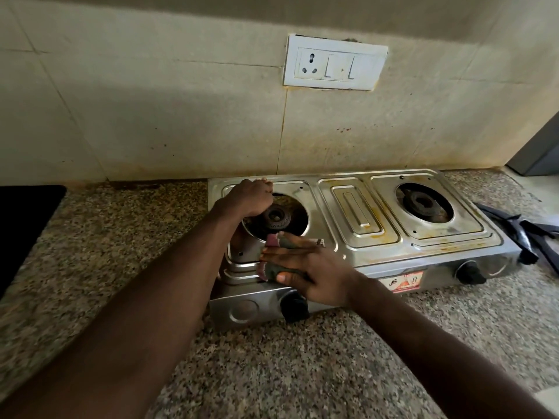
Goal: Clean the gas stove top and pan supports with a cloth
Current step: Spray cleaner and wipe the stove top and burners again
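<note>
Stainless steel, stained with yellow-brown streaks, makes up the stove (357,255), which sits on a speckled granite counter (287,358) against a tiled wall (151,116). Each of its two round wells holds a dark burner: the left burner (276,217) is partly covered by a wrist, and the right burner (423,204) is in plain view. No supports sit over either well. The black supports (526,234) lie on the counter, touching the stove's right end.

The stove's long axis runs left to right, with the right end angled a little farther away. Its front panel and two black knobs, the left knob (293,306) and the right knob (470,272), face the person. A raised oblong panel (358,214) lies between the wells, running front to back.

The cloth (271,241), grey-green with a maroon edge, lies on the stove top just in front of the left well. The right hand (305,264) presses it flat with straight fingers held close together, pointing left, and the thumb at the cloth's near edge. The left hand (251,196) is curled into a fist on the back-left of the top, at the well's rim.

A red and white sticker (405,281) on the front panel bears print too small to read. A white socket plate (334,66) hangs on the wall above, and a black slab (24,225) lies at the counter's left edge.
</note>
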